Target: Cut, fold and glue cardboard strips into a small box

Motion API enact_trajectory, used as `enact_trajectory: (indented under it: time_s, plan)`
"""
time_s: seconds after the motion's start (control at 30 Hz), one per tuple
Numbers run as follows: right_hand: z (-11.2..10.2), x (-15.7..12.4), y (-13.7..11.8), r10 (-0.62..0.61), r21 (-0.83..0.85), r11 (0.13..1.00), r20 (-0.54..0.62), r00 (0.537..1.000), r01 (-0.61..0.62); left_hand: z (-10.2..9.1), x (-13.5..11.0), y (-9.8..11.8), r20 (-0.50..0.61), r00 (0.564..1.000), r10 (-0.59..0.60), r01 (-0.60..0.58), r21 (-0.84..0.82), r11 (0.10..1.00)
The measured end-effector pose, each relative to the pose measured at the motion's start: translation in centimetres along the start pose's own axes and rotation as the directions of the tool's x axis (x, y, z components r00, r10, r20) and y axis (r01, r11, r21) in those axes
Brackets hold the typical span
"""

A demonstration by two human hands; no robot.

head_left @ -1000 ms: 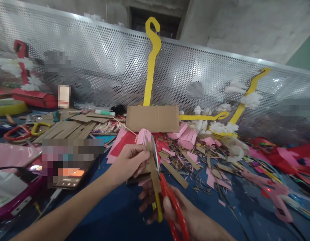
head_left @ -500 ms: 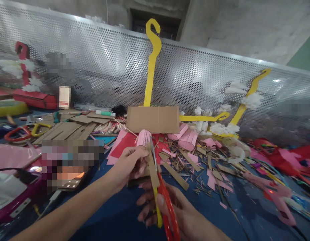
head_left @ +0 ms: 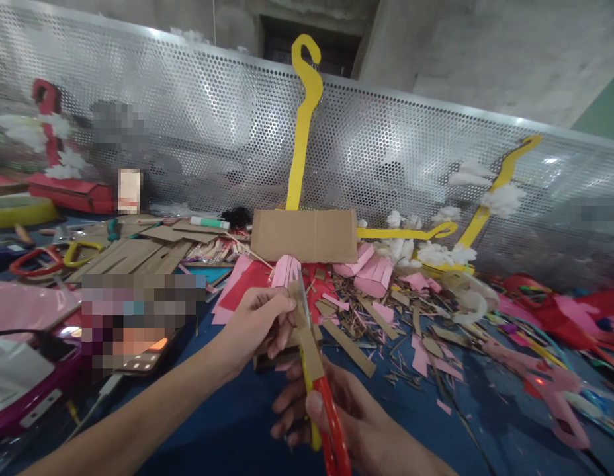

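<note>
My left hand (head_left: 267,314) pinches the upper end of a narrow cardboard strip (head_left: 311,350) between thumb and fingers. Scissors (head_left: 331,420) with one red and one yellow handle are in my right hand (head_left: 344,403), the thumb on the red handle and the fingers by the yellow one. The scissors' blades point away from me and run along the strip, whose lower end is bent across them. Just beyond the blades stands a small pink paper tube (head_left: 286,270). Behind it is a cardboard box (head_left: 303,236) with a tall yellow hook (head_left: 300,142) rising from it.
Cardboard and pink paper scraps (head_left: 356,350) litter the table right of my hands. A pink glue gun (head_left: 540,383) with a lit red light lies at right. Cardboard pieces (head_left: 126,261), red-and-yellow-handled scissors (head_left: 39,261) and a purple power strip (head_left: 26,390) are at left. A perforated metal panel (head_left: 202,119) stands behind.
The scissors' handles have come closer together, and the lower part of the strip has bent more to the right. My left hand keeps nearly the same place.
</note>
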State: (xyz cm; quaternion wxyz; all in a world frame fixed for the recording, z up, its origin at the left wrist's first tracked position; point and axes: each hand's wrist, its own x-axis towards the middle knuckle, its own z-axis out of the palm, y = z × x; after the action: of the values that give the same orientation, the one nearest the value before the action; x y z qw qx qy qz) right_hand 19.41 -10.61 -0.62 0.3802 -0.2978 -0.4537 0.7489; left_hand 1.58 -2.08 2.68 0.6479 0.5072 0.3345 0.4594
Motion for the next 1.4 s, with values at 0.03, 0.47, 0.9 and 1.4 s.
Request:
enact_trajectory:
  time_s: [0.03, 0.47, 0.9, 1.4]
  plan:
    - [-0.01, -0.02, -0.02, -0.002, -0.001, 1.000, 0.006, 1.000, 0.002, 0.01, -0.01, 0.04, -0.001, 1.000, 0.003, -0.003, 0.000, 1.000]
    - [-0.28, 0.12, 0.09, -0.018, -0.009, 1.000, 0.058, 0.998, 0.019, 0.07, 0.02, 0.01, -0.025, 0.999, 0.032, -0.032, -0.001, 0.999]
    - [-0.13, 0.40, -0.12, 0.014, -0.036, 0.999, 0.050, 0.999, -0.013, 0.18, -0.17, 0.16, -0.056, 0.997, 0.044, -0.044, 0.011, 0.999]
    - [-0.16, 0.26, 0.30, 0.013, -0.054, 0.998, -0.008, 1.000, -0.014, 0.13, -0.24, 0.29, -0.068, 0.995, 0.069, -0.064, 0.073, 0.995]
